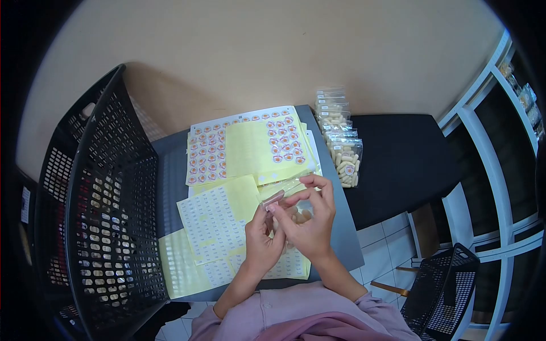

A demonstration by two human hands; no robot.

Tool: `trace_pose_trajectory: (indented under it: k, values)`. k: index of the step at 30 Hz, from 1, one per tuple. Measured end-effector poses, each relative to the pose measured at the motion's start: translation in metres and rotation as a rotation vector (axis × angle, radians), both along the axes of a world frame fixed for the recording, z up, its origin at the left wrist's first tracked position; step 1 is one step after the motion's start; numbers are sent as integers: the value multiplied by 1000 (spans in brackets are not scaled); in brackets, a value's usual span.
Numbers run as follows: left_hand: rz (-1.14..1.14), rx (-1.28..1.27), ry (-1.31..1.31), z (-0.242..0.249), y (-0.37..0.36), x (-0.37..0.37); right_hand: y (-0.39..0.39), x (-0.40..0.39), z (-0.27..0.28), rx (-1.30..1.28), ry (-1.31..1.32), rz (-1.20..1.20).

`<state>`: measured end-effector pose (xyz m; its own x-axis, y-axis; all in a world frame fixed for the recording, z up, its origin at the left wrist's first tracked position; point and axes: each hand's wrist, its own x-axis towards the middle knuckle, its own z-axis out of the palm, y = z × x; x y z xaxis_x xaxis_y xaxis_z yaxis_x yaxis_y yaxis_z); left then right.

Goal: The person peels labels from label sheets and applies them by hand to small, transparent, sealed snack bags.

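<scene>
My left hand (pixel 263 238) is closed around the lower part of a clear plastic bag (pixel 274 198). The bag's upper edge stands up between my hands, and pale oblong pieces (pixel 302 216) show through behind my right hand. At that upper edge, the thumb and index finger of my right hand (pixel 307 219) pinch together. My palms and fingers cover much of the bag. Beneath my hands lie yellow-backed sheets of small printed labels (pixel 211 219). Farther back is a sheet of round orange-and-purple stickers (pixel 287 139), with part of its yellow backing bare.
A tall black perforated basket (pixel 114 187) stands on the left. Several filled clear bags (pixel 345 162) line the right edge of the grey table (pixel 170 150), beside a black surface (pixel 398 165). White shelving (pixel 483 148) and another black basket (pixel 443 290) are at right.
</scene>
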<state>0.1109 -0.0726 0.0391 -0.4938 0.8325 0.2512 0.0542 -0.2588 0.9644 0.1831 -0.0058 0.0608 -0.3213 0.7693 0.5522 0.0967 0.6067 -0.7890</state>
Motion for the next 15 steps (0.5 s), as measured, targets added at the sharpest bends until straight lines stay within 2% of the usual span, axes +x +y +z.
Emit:
trace_pose_trajectory:
  k: [8,14,15]
  values:
    - [-69,-27,-102,-2,2,1,5,1,-7,-66,46,-36]
    - [-109,-27,-11,-3,1,-3,5,6,-7,3,-133,-68]
    - [-60,-78,-14,1,-1,-5,11,8,-11,-20,-40,-36]
